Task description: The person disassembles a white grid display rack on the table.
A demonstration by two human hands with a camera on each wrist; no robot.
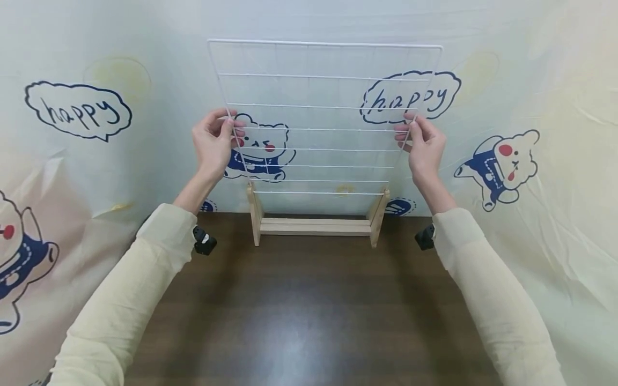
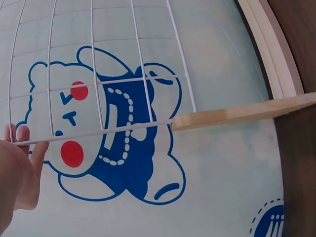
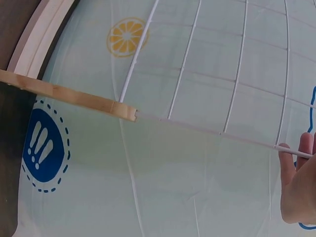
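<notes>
A white wire grid panel [image 1: 309,129] stands upright, leaning toward the back, with its lower end at the tops of the two side posts of a pale wooden stand [image 1: 316,227]. My left hand [image 1: 214,140] pinches the panel's left edge wire between thumb and fingers, partway up. On the opposite edge, my right hand [image 1: 425,142] holds the wire in the same way at about equal height. In the left wrist view the edge wire meets the end of a wooden post [image 2: 222,114]. The right wrist view has the grid's corner right at the other post [image 3: 94,96].
The stand rests at the far side of a dark brown wooden table [image 1: 299,300]. Behind it hangs a pale cloth [image 1: 328,21] printed with bears and "happy" speech bubbles. Black wrist cameras sit under the left cuff [image 1: 205,242] and right cuff [image 1: 425,237].
</notes>
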